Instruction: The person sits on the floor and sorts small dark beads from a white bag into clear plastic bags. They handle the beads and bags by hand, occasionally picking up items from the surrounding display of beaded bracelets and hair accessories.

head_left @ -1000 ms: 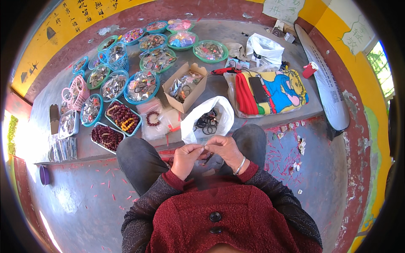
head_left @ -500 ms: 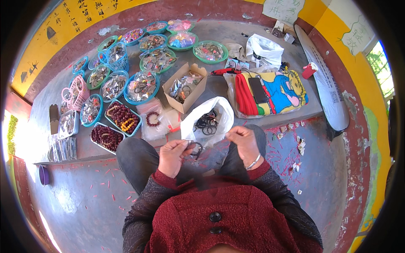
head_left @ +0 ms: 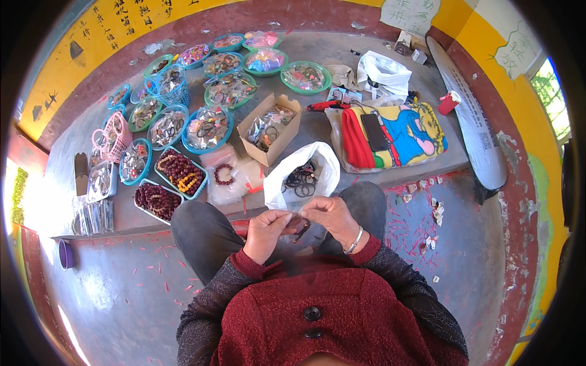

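My left hand (head_left: 267,235) and my right hand (head_left: 334,221) meet fingertip to fingertip over my lap, both pinched. A dark loop (head_left: 300,230), which looks like a hair tie, hangs just below the joined fingertips. The left fingers hold it; its top is hidden behind them. What my right fingertips pinch is too small to make out. Directly beyond the hands, a white plastic bag (head_left: 331,174) stands with its mouth open, and several black hair ties (head_left: 301,182) lie inside. A silver bangle (head_left: 354,241) circles my right wrist.
Left of the bag lie clear packets (head_left: 221,194), a dark red bead bracelet (head_left: 224,174) and trays of beads (head_left: 157,200). Farther off are a cardboard box (head_left: 274,149) and several baskets of packets. A phone (head_left: 374,132) rests on a colourful folded blanket (head_left: 415,137) at right.
My right hand has moved left and inward, so its fingertips now meet those of my left hand. My left hand has shifted slightly right with the dark loop.
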The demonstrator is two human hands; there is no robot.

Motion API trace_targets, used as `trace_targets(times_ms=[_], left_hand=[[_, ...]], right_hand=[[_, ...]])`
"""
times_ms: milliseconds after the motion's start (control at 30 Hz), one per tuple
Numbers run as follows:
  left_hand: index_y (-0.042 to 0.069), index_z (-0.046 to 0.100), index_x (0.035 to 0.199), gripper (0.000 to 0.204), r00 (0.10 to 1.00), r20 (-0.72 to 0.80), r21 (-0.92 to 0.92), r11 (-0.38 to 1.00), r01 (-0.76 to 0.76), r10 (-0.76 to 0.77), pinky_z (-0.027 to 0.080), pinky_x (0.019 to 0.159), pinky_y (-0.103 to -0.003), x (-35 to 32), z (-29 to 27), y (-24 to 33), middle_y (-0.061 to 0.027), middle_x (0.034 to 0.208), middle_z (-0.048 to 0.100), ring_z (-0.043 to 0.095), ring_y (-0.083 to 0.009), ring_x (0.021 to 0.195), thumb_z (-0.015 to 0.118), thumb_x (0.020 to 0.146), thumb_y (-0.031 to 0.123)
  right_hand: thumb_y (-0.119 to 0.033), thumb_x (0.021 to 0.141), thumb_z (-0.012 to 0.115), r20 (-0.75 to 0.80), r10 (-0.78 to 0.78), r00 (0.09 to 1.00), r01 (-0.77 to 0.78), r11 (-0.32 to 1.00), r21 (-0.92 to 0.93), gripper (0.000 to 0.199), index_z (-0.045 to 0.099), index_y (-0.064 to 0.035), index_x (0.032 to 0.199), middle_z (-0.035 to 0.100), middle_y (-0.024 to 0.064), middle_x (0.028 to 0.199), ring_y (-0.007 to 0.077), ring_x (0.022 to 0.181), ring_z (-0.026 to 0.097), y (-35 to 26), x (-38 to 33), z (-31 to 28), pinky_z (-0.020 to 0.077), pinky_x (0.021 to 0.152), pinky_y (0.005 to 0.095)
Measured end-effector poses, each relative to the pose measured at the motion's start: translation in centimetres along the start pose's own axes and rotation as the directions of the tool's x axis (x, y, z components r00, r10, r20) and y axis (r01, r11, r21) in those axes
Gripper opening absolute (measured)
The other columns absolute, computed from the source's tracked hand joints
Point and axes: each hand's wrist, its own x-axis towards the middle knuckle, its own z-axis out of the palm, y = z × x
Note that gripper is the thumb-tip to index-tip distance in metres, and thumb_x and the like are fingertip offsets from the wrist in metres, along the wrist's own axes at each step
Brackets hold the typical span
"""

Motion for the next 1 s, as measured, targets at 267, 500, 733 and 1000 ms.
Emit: trace_targets(times_ms=[267,500,733,1000], left_hand=[[-0.004,0.063,0.093,0.019,1.000,-0.020,0.035,0.999,-0.015,0.016,0.052,0.058,-0.024,-0.1,-1.6,-0.5,-0.0072,0.082,0.064,0.060,-0.0106,0.064,0.055,0.088,0.013],[-0.002,0.061,0.099,0.020,0.996,0.085,-0.086,0.996,0.005,0.002,0.051,0.057,-0.022,0.6,-2.9,-1.8,-0.0066,0.089,0.063,0.061,-0.0104,0.068,0.057,0.087,0.014],[-0.001,0.061,0.098,0.022,0.980,0.157,0.065,0.992,0.111,-0.120,0.051,0.058,-0.022,0.0,-2.5,-0.6,-0.0041,0.084,0.063,0.059,-0.0087,0.066,0.058,0.085,0.016],[0.001,0.062,0.102,0.023,0.981,0.184,0.051,0.997,0.056,-0.065,0.051,0.051,-0.022,-0.2,-3.0,-0.3,-0.0052,0.082,0.064,0.059,-0.0092,0.061,0.057,0.086,0.016]], right_hand=[[-0.008,0.078,0.061,-0.095,-0.059,0.994,0.031,0.962,-0.270,0.011,0.063,0.0027,0.078,0.059,0.0027,0.067,0.0058,0.064,0.052,-1.1,0.2,1.8,0.0426,0.059,0.0228],[-0.005,0.078,0.060,-0.092,-0.168,0.981,0.139,0.955,-0.261,0.009,0.060,0.0019,0.072,0.055,-0.0009,0.064,0.0049,0.062,0.047,-0.5,0.1,2.5,0.0379,0.057,0.0208],[-0.003,0.078,0.061,-0.003,-0.182,0.983,0.178,0.965,-0.195,0.008,0.059,0.0017,0.073,0.050,-0.0028,0.064,0.0043,0.060,0.042,-0.1,0.4,2.5,0.0338,0.055,0.0200],[-0.005,0.081,0.061,-0.048,-0.174,0.983,0.171,0.983,-0.067,0.008,0.058,0.0001,0.075,0.052,-0.0037,0.066,0.0037,0.063,0.043,-0.1,0.1,3.0,0.0345,0.058,0.0190]])
